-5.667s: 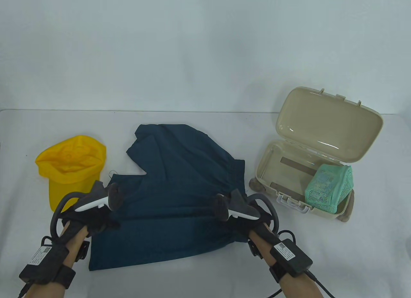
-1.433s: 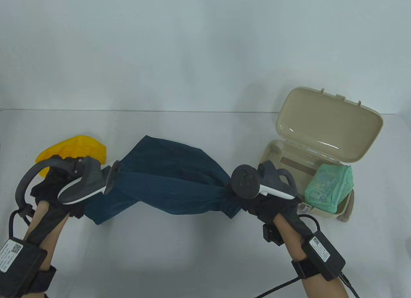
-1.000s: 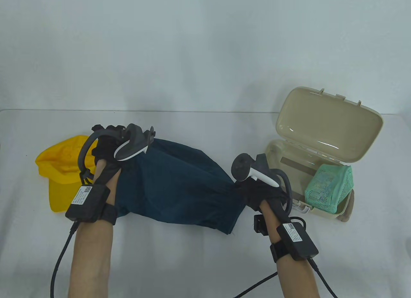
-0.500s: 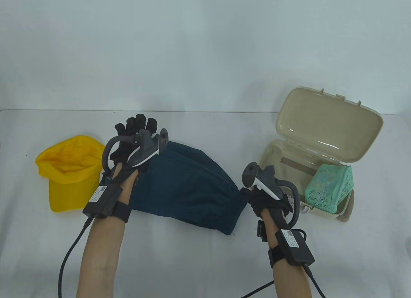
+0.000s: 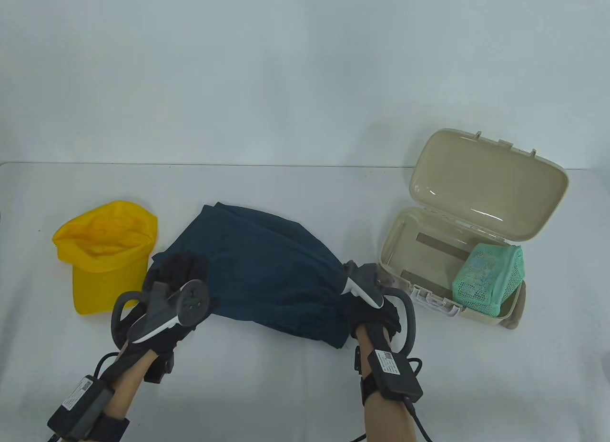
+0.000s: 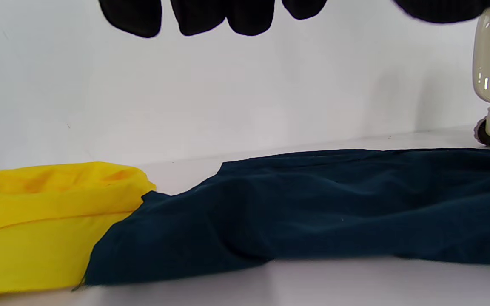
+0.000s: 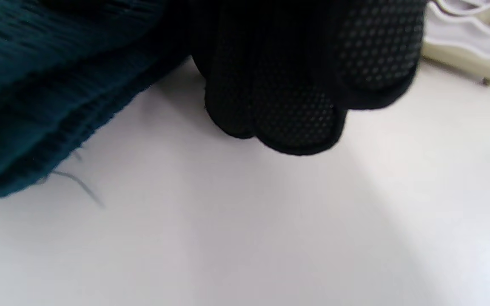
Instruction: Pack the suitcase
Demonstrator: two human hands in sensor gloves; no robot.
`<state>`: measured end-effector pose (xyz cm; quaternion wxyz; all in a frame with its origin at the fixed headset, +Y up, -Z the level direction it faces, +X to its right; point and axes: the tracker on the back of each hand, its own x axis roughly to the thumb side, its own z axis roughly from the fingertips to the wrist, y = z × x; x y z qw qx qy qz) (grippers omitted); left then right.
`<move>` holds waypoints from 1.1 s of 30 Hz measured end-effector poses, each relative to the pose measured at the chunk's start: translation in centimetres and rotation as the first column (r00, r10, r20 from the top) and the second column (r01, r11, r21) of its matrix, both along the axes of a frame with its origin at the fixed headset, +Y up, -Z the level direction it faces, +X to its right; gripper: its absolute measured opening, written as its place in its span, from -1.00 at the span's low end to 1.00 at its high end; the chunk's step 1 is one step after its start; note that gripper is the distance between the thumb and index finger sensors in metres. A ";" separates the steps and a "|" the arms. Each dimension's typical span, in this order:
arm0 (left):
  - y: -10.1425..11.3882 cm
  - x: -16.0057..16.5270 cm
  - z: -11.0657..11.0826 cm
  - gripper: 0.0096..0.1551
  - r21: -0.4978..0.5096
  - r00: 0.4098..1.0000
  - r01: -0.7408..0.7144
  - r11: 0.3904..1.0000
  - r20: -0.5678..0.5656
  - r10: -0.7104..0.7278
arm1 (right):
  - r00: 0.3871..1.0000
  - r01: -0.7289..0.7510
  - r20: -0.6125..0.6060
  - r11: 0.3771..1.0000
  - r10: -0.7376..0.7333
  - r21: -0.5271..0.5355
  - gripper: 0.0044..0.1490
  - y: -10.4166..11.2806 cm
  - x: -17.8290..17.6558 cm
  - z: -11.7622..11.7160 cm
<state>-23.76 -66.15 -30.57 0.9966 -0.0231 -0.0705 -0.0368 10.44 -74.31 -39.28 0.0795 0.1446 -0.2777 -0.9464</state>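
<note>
Folded navy garment lies mid-table between yellow cap and open beige suitcase. My left hand hovers spread above its left edge; my right hand grips its right end.

My work surface is a white table. Resting directly on it: a yellow cap at left, folded dark blue shorts at center, an open beige suitcase at right.
</note>
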 end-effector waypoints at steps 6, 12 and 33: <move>-0.5 -2.0 1.3 0.03 0.006 0.993 -0.121 0.993 -0.005 0.121 | 0.994 -0.087 0.057 0.993 0.092 -0.086 0.09 -0.5 -1.7 -1.1; -0.1 -2.3 1.3 0.04 0.009 0.979 -0.202 0.979 0.009 0.202 | 0.986 -0.012 0.164 0.984 0.043 -0.180 0.17 -0.8 -2.5 -1.9; 0.0 -3.4 1.6 0.07 0.004 0.960 -0.281 0.960 0.005 0.281 | 0.915 0.263 0.223 0.917 -0.336 0.301 -0.05 5.7 0.4 -0.2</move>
